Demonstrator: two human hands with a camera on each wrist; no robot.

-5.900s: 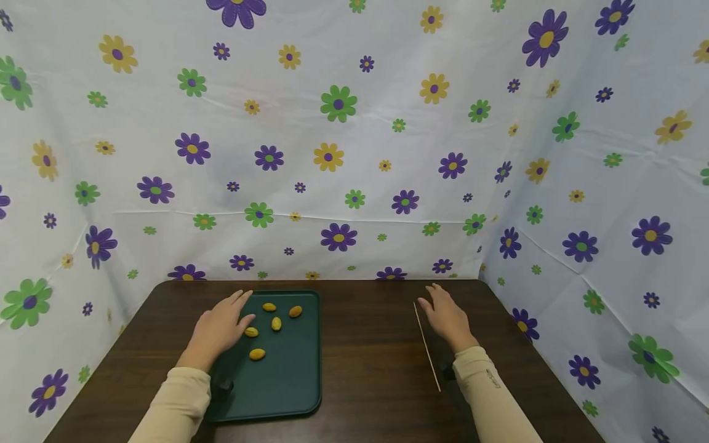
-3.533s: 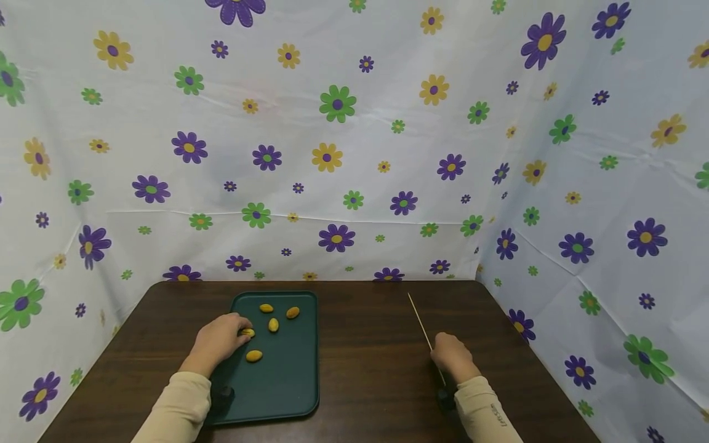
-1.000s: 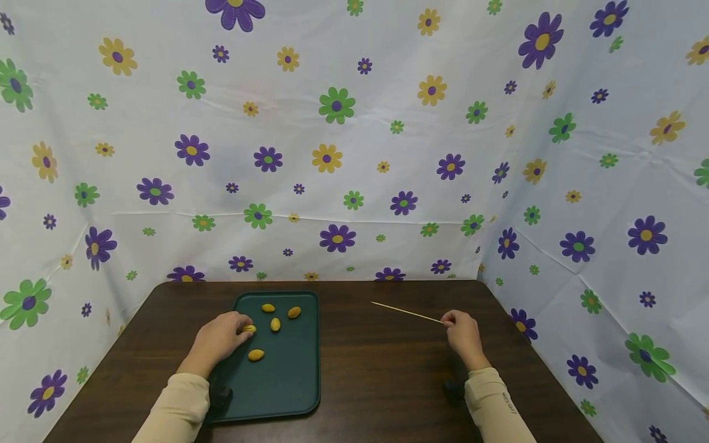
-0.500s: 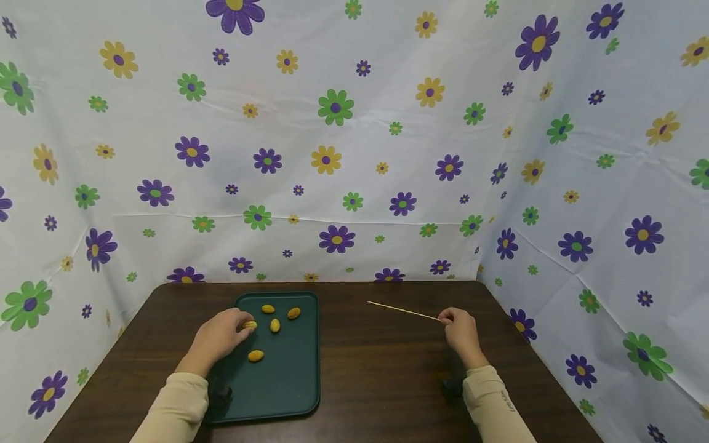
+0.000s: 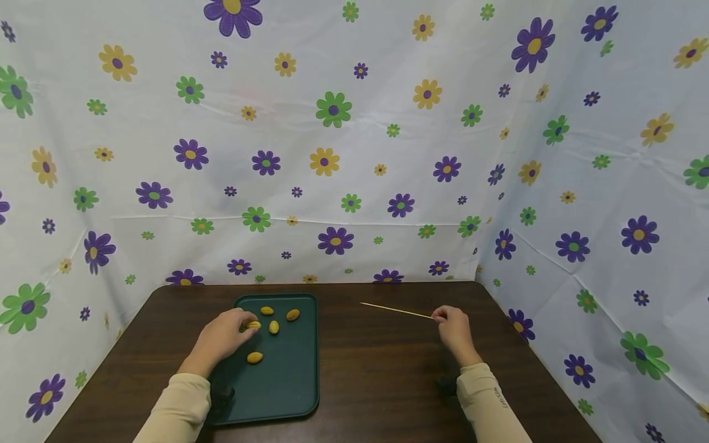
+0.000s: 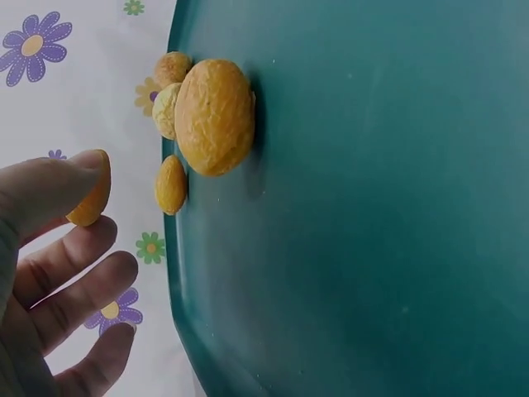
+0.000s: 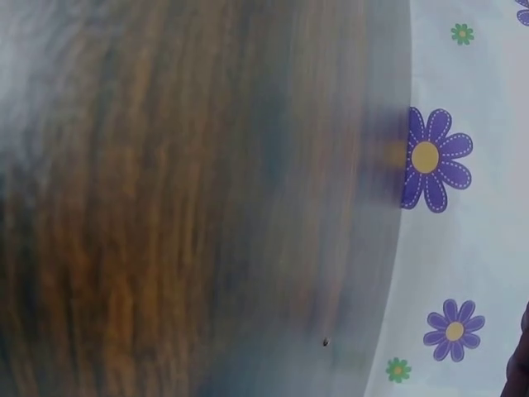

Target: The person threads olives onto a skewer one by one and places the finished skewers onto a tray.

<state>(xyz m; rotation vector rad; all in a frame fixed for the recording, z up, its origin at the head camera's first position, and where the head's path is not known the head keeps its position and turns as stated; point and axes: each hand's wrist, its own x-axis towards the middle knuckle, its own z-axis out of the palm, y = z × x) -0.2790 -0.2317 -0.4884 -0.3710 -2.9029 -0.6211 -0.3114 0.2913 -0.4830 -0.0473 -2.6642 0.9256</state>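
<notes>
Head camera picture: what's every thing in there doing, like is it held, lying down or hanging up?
Left hand: pinching one yellow oval
Pinched yellow oval: held in the left hand
Four other yellow ovals: lying apart on the tray
Green tray: lying flat on the table
Thin stick: straight, held at one end
Right hand: pinching the stick
Flowered cloth: hanging, creased

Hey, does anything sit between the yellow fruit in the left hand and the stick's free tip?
Seen from the head, yes: a loose yellow fruit, a browner fruit and the tray's right rim lie roughly along the line from the held fruit to the stick. Whether it clears them is unclear.
</notes>
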